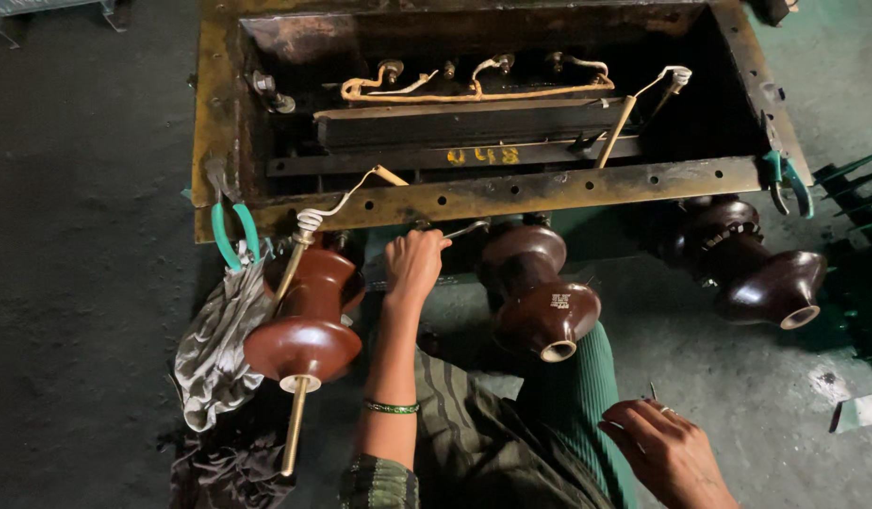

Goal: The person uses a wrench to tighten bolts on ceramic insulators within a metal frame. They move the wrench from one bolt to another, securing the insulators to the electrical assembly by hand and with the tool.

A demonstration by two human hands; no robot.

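A: What does the left hand (413, 265) grip?

B: Its fingers curl shut around a thin metal tool (462, 229), a slim silvery bar that pokes out to the right of the fist, just under the lower flange of the tank (511, 193) at the frame's centre.

A: And what sits beside that fist?

B: Just left of it stands a brown porcelain bushing (309, 316) with a brass rod (296, 424) running through it and out of its lower end toward the bottom left. Just right of it is a second brown bushing (538, 292), its open mouth facing down. The tool lies between the two, close against the flange.

A: The right hand (667, 452)?

B: Low at the bottom right, fingers loosely spread, holding nothing, resting near the green-clad knee (587, 396).

A: Farther out?

B: A third bushing (756, 269) at the right; green-handled pliers (234, 234) hang on the tank's left corner above a grey rag (214, 344); another green-handled tool (785, 179) hangs at the right corner. Inside the tank, pale leads (474, 87) run along the top.
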